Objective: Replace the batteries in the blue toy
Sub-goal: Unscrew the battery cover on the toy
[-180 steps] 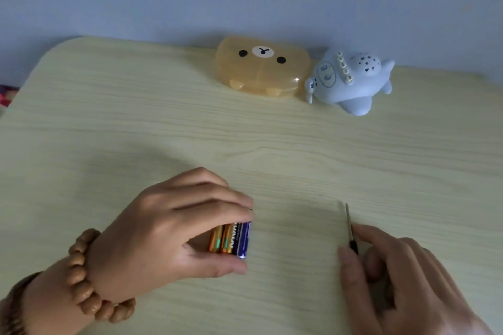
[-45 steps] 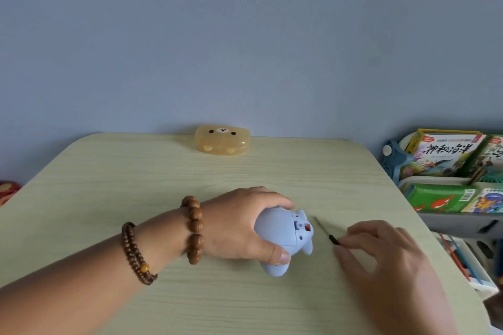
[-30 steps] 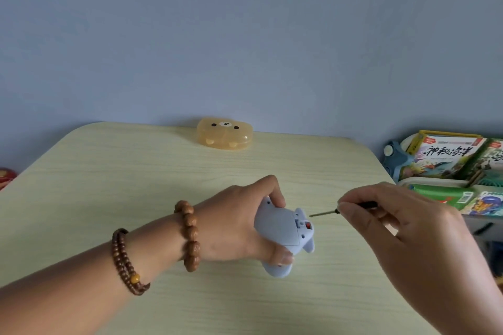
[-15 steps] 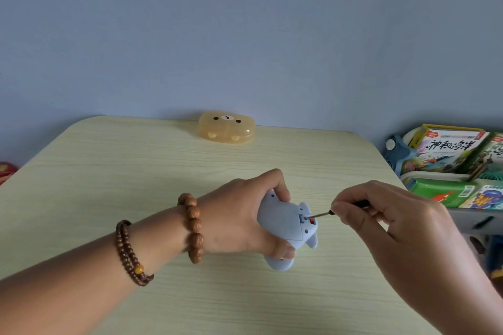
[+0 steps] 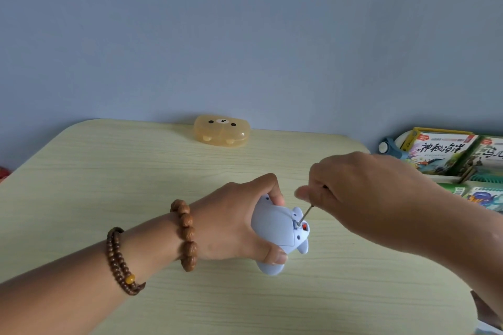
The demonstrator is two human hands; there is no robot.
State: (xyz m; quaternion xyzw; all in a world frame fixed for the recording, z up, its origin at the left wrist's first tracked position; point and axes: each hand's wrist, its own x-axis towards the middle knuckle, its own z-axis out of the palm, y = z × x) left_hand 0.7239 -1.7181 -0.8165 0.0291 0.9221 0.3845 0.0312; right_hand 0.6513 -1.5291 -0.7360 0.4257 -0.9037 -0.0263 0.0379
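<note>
My left hand (image 5: 231, 223) grips the blue toy (image 5: 275, 228) and holds it on its side on the pale wooden table (image 5: 109, 171), underside facing right. My right hand (image 5: 362, 193) pinches a small screwdriver (image 5: 306, 215). Its thin metal tip sits in the screw recess on the toy's underside, beside a small red switch. Most of the screwdriver's handle is hidden inside my fingers. No batteries are in view.
An orange translucent bear-faced box (image 5: 221, 130) stands at the table's far edge against the blue wall. To the right, beyond the table, a shelf holds picture books (image 5: 441, 152) and a blue toy part (image 5: 389, 147).
My right hand picked up the screwdriver, raised it and brought its tip from level to a steeper angle into the toy's underside. My left hand has tilted the toy slightly upward.
</note>
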